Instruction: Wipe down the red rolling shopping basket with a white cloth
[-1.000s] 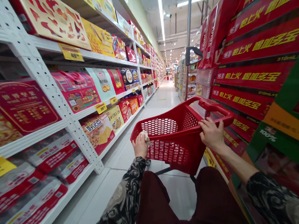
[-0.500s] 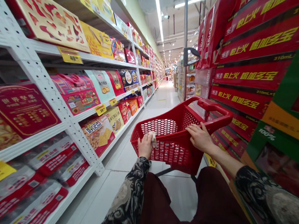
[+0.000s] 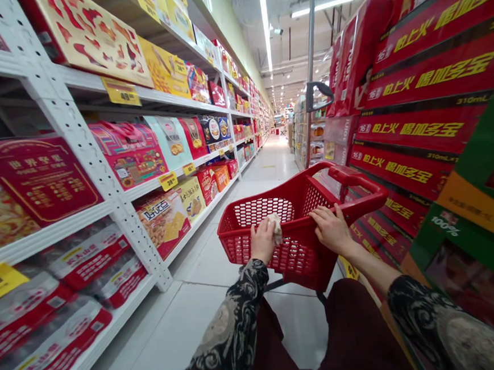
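Observation:
A red plastic shopping cart with honeycomb-like holes in its walls stands before my knees, its handle end toward the right. My left hand is closed on a crumpled whitish cloth and presses it against the near top rim of the basket. Farther right along that same rim, my right hand grips the edge, fingers over the top and the thumb raised. The inside of the basket is partly hidden by its near wall.
White shelving with boxed goods and yellow price tags lines the left side. Stacked red drink cartons and green boxes rise close on the right. A grey metal pole stands beyond the cart. The tiled floor runs down the aisle.
My left hand has slid the cloth rightward along the near rim, closer to my right hand. The right hand keeps its hold on the rim, and the cart looks almost unmoved.

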Demonstrator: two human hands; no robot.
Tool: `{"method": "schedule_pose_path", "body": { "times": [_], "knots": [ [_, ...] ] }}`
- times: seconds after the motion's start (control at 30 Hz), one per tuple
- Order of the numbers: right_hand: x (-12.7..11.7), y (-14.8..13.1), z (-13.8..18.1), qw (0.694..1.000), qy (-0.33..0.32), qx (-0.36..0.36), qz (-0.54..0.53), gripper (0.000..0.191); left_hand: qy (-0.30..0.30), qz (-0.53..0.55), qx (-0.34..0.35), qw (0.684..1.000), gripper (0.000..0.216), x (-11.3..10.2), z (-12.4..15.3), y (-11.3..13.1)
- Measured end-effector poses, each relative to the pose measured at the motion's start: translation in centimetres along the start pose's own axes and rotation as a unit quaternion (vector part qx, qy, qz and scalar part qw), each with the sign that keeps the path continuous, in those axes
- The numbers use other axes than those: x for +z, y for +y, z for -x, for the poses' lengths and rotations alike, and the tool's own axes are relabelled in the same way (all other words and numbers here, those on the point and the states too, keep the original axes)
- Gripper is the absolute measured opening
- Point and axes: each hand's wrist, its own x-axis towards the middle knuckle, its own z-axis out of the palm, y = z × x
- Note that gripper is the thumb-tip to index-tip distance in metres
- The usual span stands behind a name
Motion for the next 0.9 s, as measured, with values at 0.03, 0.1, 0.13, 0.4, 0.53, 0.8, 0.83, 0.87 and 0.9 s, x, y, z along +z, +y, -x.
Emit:
{"method": "schedule_pose_path", "body": {
  "times": [0.03, 0.1, 0.13, 0.4, 0.53, 0.8, 0.83, 0.87, 0.9],
  "knots": [
    [0.0, 0.0, 0.0, 1.000, 0.001, -0.002, 0.000, 0.044, -0.003, 0.011, 0.020, 1.000, 0.049, 0.2, -0.2, 1.1],
    [0.0, 0.0, 0.1, 1.000, 0.000, -0.004, -0.001, 0.044, -0.001, 0.026, 0.050, 0.998, 0.050, 0.3, -0.5, 2.4],
    [-0.1, 0.0, 0.1, 1.000, -0.002, -0.003, -0.001, 0.044, 0.000, 0.029, 0.059, 0.998, 0.050, 0.3, -0.5, 2.7],
    [-0.6, -0.7, 0.2, 1.000, -0.016, 0.013, -0.021, 0.043, 0.003, 0.009, -0.015, 1.000, 0.049, -0.2, 0.7, -1.3],
    [-1.2, -1.1, 0.0, 0.999, -0.027, 0.027, -0.026, 0.042, 0.016, 0.050, -0.084, 0.995, 0.047, -0.1, 0.4, -1.1],
    [-1.6, -4.9, -1.6, 0.991, -0.089, 0.017, -0.095, 0.052, -0.009, 0.211, 0.006, 0.977, 0.070, 0.5, -0.8, 3.9],
    [-1.3, -5.4, -1.8, 0.990, -0.099, 0.008, -0.096, 0.054, -0.016, 0.224, 0.017, 0.974, 0.075, 0.6, -0.8, 4.0],
    [-1.0, -5.8, -2.0, 0.990, -0.103, 0.006, -0.093, 0.055, -0.021, 0.234, 0.028, 0.972, 0.078, 0.5, -0.7, 3.9],
    [-0.6, -6.2, -2.1, 0.991, -0.103, 0.010, -0.087, 0.056, -0.024, 0.242, 0.040, 0.969, 0.081, 0.5, -0.6, 3.7]
  ]
}}
